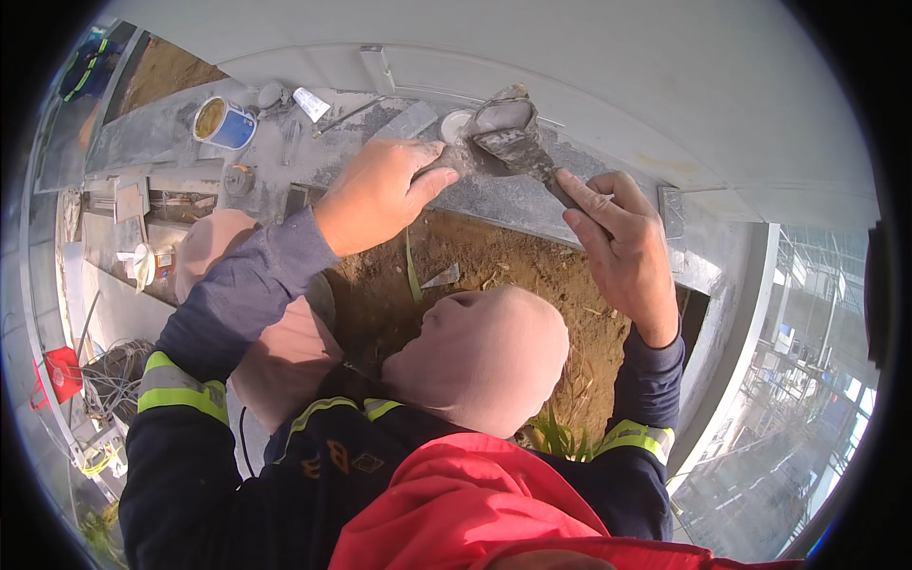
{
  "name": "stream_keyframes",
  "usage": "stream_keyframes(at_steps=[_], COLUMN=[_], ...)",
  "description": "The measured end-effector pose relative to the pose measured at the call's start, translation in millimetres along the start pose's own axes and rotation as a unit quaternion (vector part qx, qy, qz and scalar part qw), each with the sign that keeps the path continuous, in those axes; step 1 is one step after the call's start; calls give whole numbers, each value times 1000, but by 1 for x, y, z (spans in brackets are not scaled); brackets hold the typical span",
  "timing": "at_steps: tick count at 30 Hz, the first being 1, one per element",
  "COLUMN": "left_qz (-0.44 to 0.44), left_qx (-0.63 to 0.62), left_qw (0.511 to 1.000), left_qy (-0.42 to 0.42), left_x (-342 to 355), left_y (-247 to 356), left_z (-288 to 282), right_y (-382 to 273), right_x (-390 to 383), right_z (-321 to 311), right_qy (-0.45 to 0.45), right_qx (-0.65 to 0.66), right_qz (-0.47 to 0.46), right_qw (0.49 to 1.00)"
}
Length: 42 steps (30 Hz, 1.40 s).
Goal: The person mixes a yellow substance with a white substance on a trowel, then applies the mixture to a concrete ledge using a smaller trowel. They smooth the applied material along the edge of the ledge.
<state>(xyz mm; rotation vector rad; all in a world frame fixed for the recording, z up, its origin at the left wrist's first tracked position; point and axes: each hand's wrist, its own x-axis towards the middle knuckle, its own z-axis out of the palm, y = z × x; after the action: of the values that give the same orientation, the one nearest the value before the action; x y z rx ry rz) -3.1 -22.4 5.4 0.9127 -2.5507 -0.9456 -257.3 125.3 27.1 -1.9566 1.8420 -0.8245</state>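
My right hand grips the dark handle of a putty-smeared scraper, whose blade carries grey paste and tilts up over the grey ledge. My left hand is closed just left of the blade, thumb and forefinger on something grey and smeared that I cannot make out. Behind my left fingertips a round white lid or tub rests on the ledge, partly hidden.
A blue-and-white bucket, white tube, grey slab and small tools line the ledge's left. Below are soil and my pink-covered knees. A red bag and cables lie left; a glazed panel stands right.
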Motion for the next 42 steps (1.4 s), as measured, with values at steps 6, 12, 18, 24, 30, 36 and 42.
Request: stream_keyframes(at_steps=[6,12,18,24,30,36,42], left_qz=[-23,-40,-85,-47,-107,-79,-34], left_qx=[-37,-65,-104,-120,-156,-296,-333], left_qw=[999,997,991,991,981,946,936], left_qy=[-6,-6,-15,32,-50,-108,-112], left_x=[2,3,4,-1,-2,7,5], left_y=[0,-2,0,-8,-3,2,5], left_z=[-3,-4,-2,0,-12,-23,-24], right_y=[3,-4,0,-14,-4,53,67], right_x=[1,-4,-2,-5,-1,-3,2], right_z=[-2,-9,-5,-7,-10,-21,-8], right_qy=[36,8,39,47,15,68,88], right_qx=[-7,-3,-32,-7,47,257,244], right_qz=[-5,10,-5,6,-15,26,24], right_qw=[999,1000,999,999,999,964,965])
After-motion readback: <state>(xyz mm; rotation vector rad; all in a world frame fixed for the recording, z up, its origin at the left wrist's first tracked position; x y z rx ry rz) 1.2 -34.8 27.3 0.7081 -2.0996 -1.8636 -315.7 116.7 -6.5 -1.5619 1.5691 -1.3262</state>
